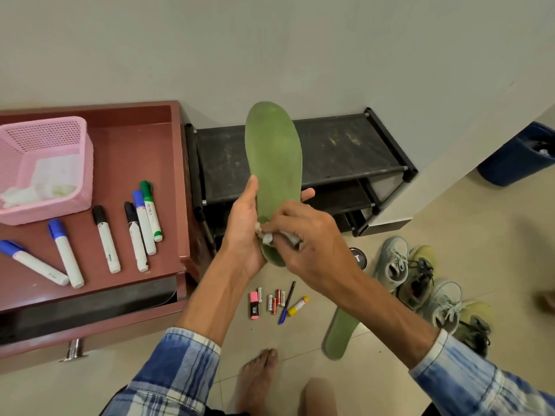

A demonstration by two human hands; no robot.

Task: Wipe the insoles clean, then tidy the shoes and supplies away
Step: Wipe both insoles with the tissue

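Head view: green insole (274,163) at frame centre, long axis upright, toe toward the top edge.
Left hand (243,226): fingers curled round the insole's lower half.
Right hand (303,235): fingers pinching a white wipe (267,237) against the heel.
Lower right: second insole (341,334) lying slanted on the floor, near the shoes (420,280).

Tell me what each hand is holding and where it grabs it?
The left hand grips the long green flat insole by its lower heel end. The right hand pinches a small crumpled white cloth, pressing it on that heel.
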